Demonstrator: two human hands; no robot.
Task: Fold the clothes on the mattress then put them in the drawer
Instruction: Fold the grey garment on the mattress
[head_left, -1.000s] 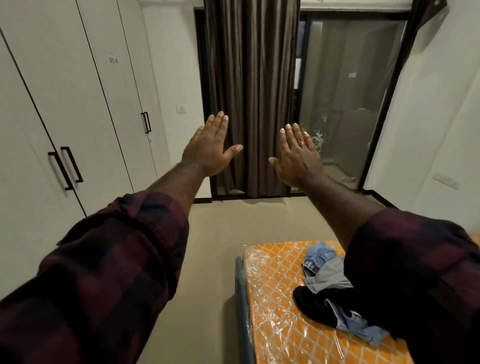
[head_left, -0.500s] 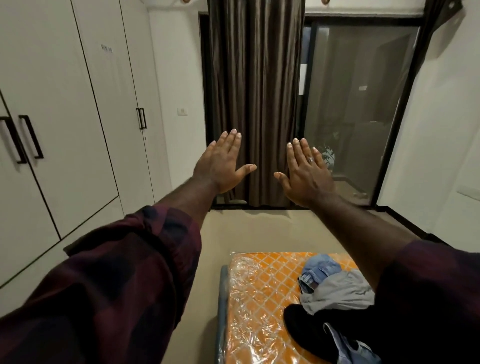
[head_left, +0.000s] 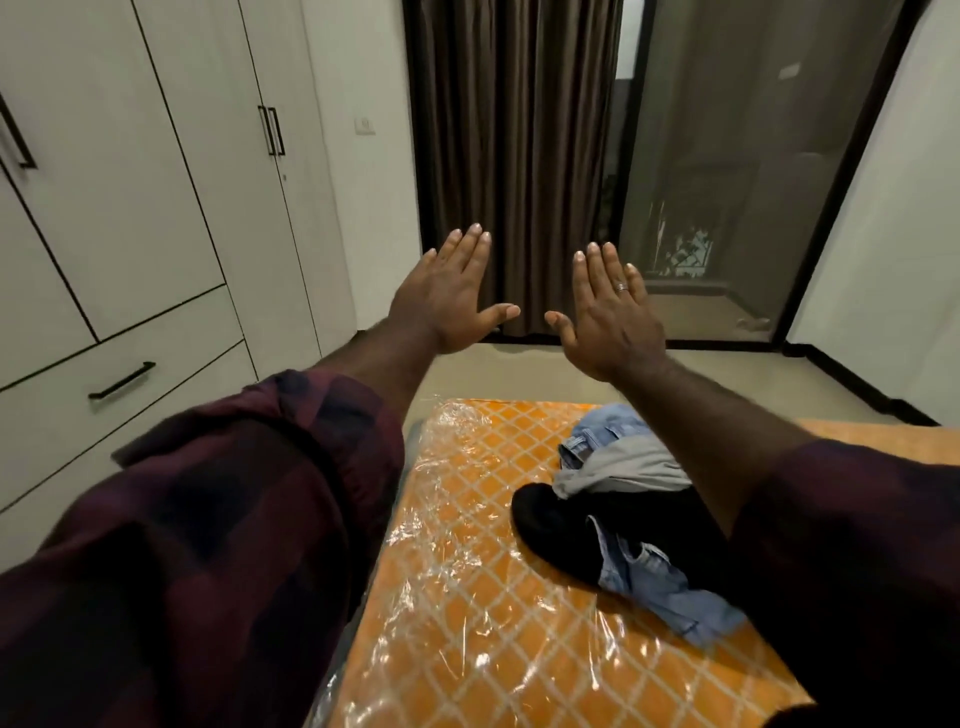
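Note:
Both arms reach straight out in front of me. My left hand (head_left: 451, 296) and my right hand (head_left: 608, 312) are held flat in the air, fingers straight, backs toward me, holding nothing. Below them lies an orange mattress (head_left: 467, 597) wrapped in clear plastic. A loose heap of clothes (head_left: 613, 499) sits on its right side: pale blue denim, a grey garment and a black one, partly hidden by my right arm. A white drawer (head_left: 119, 384) with a black handle is set low in the wardrobe at the left; it is closed.
White wardrobe doors (head_left: 171, 171) with black handles fill the left wall. A brown curtain (head_left: 509, 166) and a glass sliding door (head_left: 727, 182) stand straight ahead. Beige floor (head_left: 737, 374) runs between the mattress and the door. A white wall is at the right.
The view has tipped downward and nearer, so more of the mattress and the low drawer show. Both hands stay flat and outstretched, a little closer together.

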